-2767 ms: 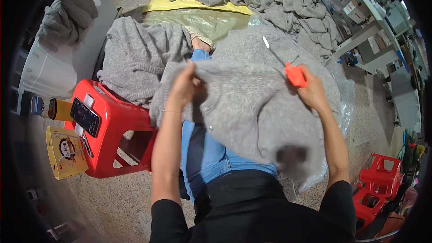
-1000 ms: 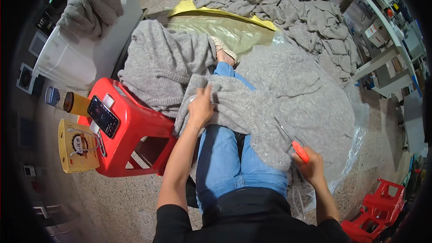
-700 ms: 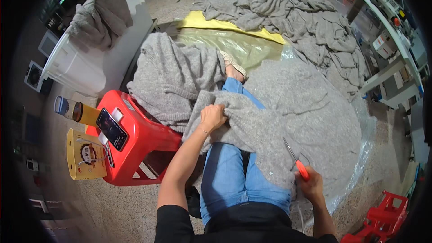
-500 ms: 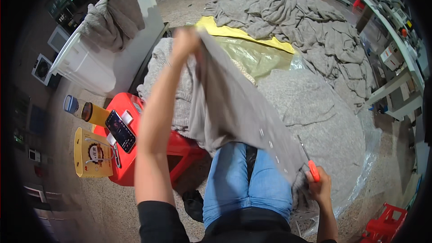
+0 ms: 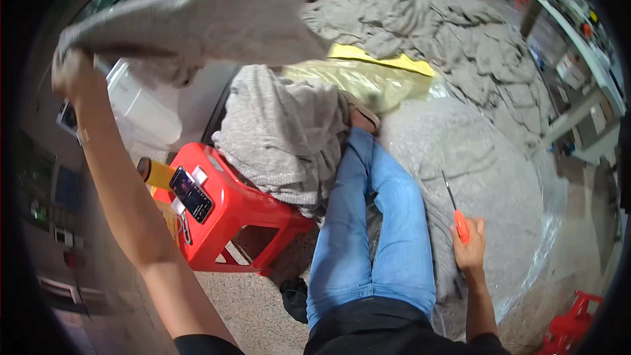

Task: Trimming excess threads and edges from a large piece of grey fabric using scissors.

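Note:
At the upper left, my left hand [image 5: 72, 75] is closed on one end of a grey knit cloth [image 5: 217, 16], which flares out to the right in mid-air, blurred by motion. My right hand [image 5: 469, 244] grips an orange-handled tool [image 5: 461, 227] with a thin straight metal shaft that points up and away; its exact kind is not clear. Beneath that tool spreads a flat pile of grey knit pieces [image 5: 486, 151] on clear plastic. Left of my legs, another heap of grey knit cloth [image 5: 276, 135] lies beside the red stool.
The red stool [image 5: 227, 181] carries a phone [image 5: 190, 195] and a yellow bottle [image 5: 158, 173]. Behind it stands a white bin [image 5: 148, 102]. A large grey cloth heap [image 5: 420, 20] lies at the back near yellow plastic sheeting [image 5: 358, 82]. A workbench [image 5: 565, 20] runs along the right.
My left hand has swung left with the grey cloth, lifting it off my lap and over the white bin. The right hand has stayed almost in place with the orange-handled tool.

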A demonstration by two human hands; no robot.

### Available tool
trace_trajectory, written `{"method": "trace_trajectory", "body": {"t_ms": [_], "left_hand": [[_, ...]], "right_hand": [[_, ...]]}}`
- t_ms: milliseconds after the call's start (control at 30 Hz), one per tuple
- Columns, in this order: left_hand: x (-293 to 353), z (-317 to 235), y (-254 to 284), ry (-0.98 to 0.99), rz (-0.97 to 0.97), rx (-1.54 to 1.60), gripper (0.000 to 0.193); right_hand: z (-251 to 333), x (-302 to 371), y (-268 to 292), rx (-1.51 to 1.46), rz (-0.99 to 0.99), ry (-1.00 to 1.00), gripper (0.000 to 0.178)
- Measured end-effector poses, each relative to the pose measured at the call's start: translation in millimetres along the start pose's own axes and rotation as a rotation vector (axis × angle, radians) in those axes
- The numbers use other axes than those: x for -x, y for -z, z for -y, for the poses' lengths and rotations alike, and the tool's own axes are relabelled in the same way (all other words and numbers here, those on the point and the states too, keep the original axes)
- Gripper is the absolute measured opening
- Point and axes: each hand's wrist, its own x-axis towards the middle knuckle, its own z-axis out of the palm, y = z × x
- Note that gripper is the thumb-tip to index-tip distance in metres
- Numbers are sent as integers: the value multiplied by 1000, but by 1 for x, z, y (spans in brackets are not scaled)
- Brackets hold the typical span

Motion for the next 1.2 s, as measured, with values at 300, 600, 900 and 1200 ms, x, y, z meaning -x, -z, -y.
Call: {"method": "trace_trajectory", "body": {"t_ms": [300,600,900,1200], "left_hand": [[413,-37,-11,355,1081,-654,32],[598,-215,-94,1294,1074,342,11],[695,-266,-186,2182,757,559,53],[725,-226,-250,2352,184,1018,40]], "right_hand": [[-154,-48,-50,25,96,-336,41],[-248,-61,-167,516,150,-200,57],[-205,-76,-116,259,101,-99,46],[-98,-17,-10,45,269,-110,40]]}}
